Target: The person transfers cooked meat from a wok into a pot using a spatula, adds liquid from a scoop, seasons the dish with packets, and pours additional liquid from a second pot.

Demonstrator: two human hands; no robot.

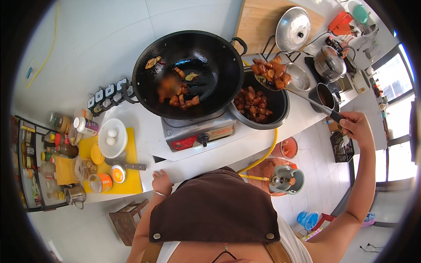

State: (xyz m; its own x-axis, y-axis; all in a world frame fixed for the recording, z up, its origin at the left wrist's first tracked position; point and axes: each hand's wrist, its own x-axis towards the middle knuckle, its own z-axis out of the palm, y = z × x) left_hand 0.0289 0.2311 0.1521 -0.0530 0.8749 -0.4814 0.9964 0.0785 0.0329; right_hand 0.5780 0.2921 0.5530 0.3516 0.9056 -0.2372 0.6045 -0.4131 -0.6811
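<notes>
My right hand (356, 128) grips the dark end of a long-handled metal ladle (309, 99). Its head is heaped with glossy brown meat pieces (272, 72) and hovers over the rim of a dark pot (280, 115). More browned meat (251, 105) lies inside that pot. To its left, a big black wok (215, 79) sits on a gas stove (199, 131), with a few meat chunks (186, 101) and dried leaves (151, 62) in it. My left hand (162, 182) rests at the counter's front edge, fingers curled, holding nothing visible.
On a yellow cutting board (132, 149) are a plate (115, 151) with two eggs, a cleaver (131, 166) and jars. Bottles crowd a rack (26, 162) at left. A metal bowl (299, 77) and saucepan (323, 97) stand right. A yellow hose (258, 163) reaches a gas cylinder (296, 179).
</notes>
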